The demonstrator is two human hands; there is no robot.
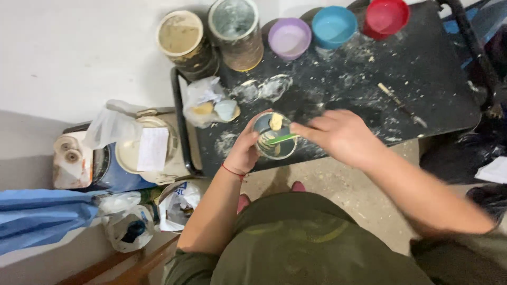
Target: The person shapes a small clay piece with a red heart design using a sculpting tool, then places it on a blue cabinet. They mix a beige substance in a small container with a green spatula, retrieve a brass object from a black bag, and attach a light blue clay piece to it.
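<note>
1. Head view: two bare hands meet over one small round tin [274,138] at the near edge of the black, paint-spattered table [433,84].
2. Left hand [244,150]: its grip is wrapped around the tin's side.
3. Right hand [340,136]: its grip pinches one thin green stick [281,139] lying across the tin; a pale lump sits inside.
4. Three shallow plastic bowls line the far edge: purple [289,38], blue [334,26], red [386,17].
5. Two crusted, round cans [182,39] stand beside them.
6. One brush [400,104] lies on the table.
</note>
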